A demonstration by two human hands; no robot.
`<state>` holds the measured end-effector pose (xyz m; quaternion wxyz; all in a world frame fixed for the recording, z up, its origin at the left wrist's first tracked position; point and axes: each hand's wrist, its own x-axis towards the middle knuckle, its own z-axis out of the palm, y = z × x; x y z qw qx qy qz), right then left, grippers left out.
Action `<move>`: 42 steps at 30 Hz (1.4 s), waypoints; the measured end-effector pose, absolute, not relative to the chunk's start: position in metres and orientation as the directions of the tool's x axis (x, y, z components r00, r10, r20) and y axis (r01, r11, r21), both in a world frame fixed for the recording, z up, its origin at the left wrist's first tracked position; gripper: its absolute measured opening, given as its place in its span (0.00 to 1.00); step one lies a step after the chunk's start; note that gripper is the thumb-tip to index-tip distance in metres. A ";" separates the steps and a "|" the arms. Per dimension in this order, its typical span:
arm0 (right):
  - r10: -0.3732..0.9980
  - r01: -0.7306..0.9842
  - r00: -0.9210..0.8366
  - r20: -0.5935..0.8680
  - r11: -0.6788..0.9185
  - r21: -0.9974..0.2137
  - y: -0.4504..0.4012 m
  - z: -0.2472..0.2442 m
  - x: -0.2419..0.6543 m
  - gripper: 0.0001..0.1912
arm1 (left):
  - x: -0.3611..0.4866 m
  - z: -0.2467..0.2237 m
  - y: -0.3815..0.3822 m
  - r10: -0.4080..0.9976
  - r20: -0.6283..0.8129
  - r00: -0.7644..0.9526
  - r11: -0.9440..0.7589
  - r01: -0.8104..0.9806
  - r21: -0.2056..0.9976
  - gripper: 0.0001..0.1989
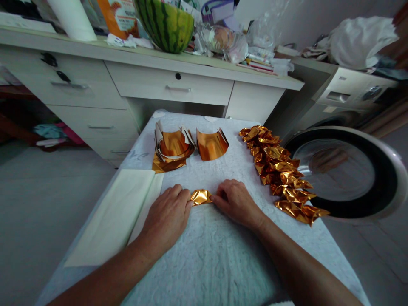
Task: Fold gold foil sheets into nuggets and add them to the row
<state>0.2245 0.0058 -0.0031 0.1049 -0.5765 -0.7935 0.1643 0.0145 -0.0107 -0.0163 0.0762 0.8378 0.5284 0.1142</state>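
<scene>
A small folded gold foil piece (201, 197) lies at the middle of the cloth-covered table (204, 255). My left hand (168, 212) pinches its left end, and my right hand (236, 202) pinches its right end. Beyond my hands, a curved gold foil sheet (212, 145) rests next to a stack of curled foil and paper sheets (174, 146). Several folded gold foil pieces (282, 170) form a long row at the right. Pale paper sheets (111, 216) lie flat at the left, partly beside my left forearm.
Behind the table stands a white cabinet (204, 87) with drawers. Its top holds a cut watermelon (165, 25), a paper roll (72, 19) and plastic bags. An open round washing machine door (341, 170) is close to the table's right edge.
</scene>
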 end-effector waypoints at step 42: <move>0.927 0.156 -0.375 -0.004 0.059 -0.986 -0.003 -0.009 0.225 0.16 | 0.012 -0.012 -0.005 0.974 0.056 0.221 -0.114 0.261 0.959 0.07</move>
